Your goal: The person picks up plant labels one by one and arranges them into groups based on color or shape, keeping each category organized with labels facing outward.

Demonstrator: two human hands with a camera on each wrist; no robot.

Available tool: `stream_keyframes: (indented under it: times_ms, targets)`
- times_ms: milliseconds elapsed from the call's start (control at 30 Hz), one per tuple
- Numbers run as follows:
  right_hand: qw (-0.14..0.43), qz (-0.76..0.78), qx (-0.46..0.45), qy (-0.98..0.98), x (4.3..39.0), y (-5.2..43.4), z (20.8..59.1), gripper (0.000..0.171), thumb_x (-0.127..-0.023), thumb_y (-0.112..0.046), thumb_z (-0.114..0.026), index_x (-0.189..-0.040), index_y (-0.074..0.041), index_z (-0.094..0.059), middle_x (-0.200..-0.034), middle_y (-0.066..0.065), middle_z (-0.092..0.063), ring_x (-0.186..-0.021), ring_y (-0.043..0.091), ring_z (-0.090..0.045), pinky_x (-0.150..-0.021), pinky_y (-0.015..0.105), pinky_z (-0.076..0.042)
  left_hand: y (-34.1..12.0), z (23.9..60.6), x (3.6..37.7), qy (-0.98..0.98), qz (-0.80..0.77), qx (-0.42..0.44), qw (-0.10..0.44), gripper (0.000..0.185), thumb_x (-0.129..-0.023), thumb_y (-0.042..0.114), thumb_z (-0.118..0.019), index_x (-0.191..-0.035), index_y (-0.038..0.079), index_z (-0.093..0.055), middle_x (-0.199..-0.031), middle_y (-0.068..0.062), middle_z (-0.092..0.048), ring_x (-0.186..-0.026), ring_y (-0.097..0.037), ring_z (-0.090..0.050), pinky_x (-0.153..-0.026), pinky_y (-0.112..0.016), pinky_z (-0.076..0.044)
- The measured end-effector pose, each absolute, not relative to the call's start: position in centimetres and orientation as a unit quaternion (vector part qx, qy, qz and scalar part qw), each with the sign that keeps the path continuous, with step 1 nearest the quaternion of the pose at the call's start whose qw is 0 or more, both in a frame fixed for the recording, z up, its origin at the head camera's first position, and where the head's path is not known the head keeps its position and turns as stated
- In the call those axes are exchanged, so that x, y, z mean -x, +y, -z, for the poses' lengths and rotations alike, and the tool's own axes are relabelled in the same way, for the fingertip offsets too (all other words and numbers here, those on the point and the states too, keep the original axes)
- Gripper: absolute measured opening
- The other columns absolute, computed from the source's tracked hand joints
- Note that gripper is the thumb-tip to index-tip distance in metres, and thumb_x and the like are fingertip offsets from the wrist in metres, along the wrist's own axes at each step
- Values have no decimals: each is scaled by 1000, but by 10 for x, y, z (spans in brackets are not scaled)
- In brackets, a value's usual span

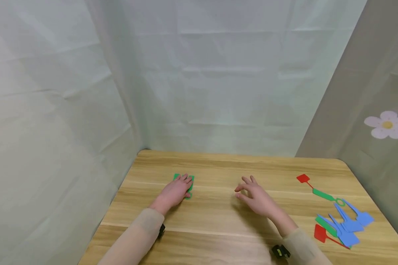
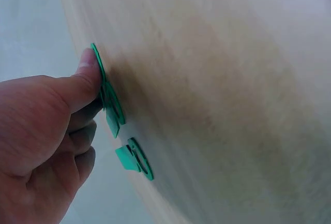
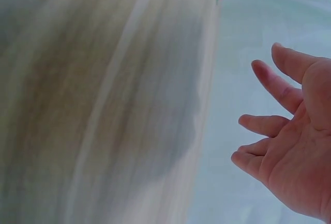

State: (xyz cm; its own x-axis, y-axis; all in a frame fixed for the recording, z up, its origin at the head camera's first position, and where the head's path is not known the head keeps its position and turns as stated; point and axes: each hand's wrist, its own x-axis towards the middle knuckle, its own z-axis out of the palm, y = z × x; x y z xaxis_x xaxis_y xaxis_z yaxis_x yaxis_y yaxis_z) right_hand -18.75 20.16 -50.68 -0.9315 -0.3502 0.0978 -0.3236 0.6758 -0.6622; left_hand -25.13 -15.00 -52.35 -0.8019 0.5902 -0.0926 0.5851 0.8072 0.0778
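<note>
On the left part of the table, my left hand [image 1: 177, 191] lies palm down over green plastic ring tags [image 1: 191, 184], which stick out around its fingers. In the left wrist view, the thumb and fingers pinch one green tag [image 2: 112, 105] close over the wood. A second green tag [image 2: 135, 159] lies just beyond it, clear of the fingers. My right hand [image 1: 255, 197] hovers above the middle of the table with spread, slightly bent fingers and nothing in them. The right wrist view shows that hand's [image 3: 295, 136] bare palm.
At the right of the wooden table [image 1: 215, 221] lie several blue T-shaped plant labels [image 1: 349, 224], overlapping green tags [image 1: 323, 194] and red flag tags with thin tails [image 1: 320, 233]. Another red tag [image 1: 303, 178] sits farther back. Pale curtains [image 1: 219, 92] hang behind and beside the table.
</note>
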Motion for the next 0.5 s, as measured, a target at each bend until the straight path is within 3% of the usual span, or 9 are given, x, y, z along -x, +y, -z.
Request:
stream_keyframes:
  times_ms: [500]
  targets:
    - [13,356,179,917,164,222,508,12,-105,-18,-72,-113,-12,-78,-160,34,-44,-155,63,-15,-117,79,-25,-147,517,255,948,-3,-307,83,68,-104,35,-67,-159,0,-48,-165,-15,-45,-156,-37,-37,-129,-49,-27]
